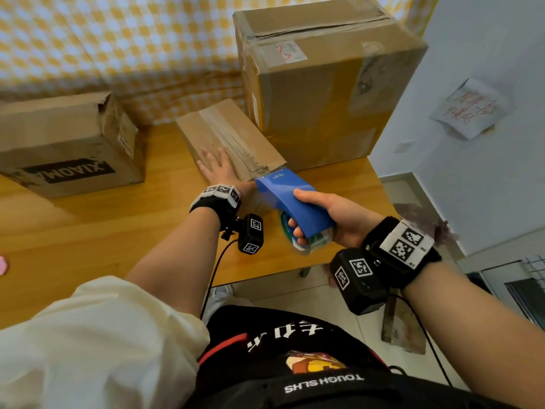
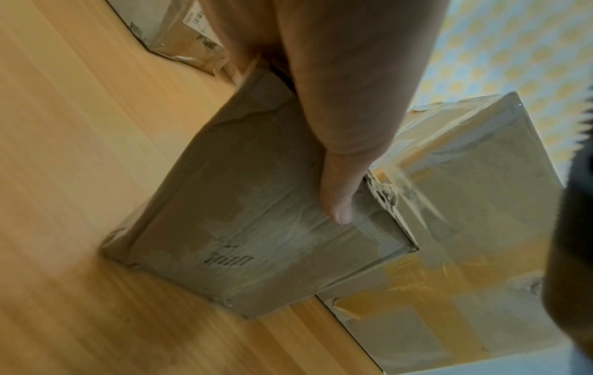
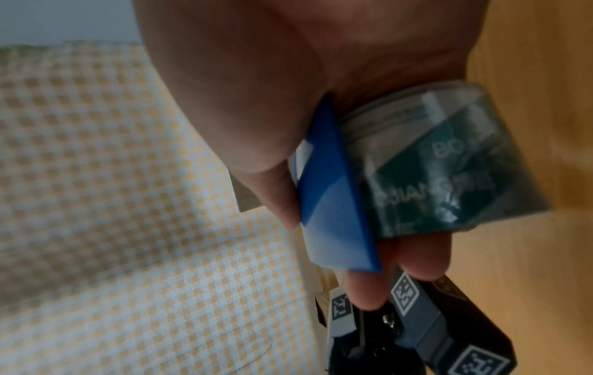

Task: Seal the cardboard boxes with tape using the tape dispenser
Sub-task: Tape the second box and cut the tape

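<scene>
The small box (image 1: pixel 233 137) is brown cardboard with shiny tape. The tape dispenser (image 1: pixel 292 202) is smooth blue plastic. The table (image 1: pixel 103 231) is wood.

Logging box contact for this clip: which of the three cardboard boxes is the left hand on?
The small flat box in the middle: the left hand lies flat on it.

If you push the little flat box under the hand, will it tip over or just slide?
Probably slide: the little flat box lies low and wide on the smooth wooden table. The left hand pressing flat on it likely stops that. Its crumpled corners suggest soft cardboard that may dent.
</scene>
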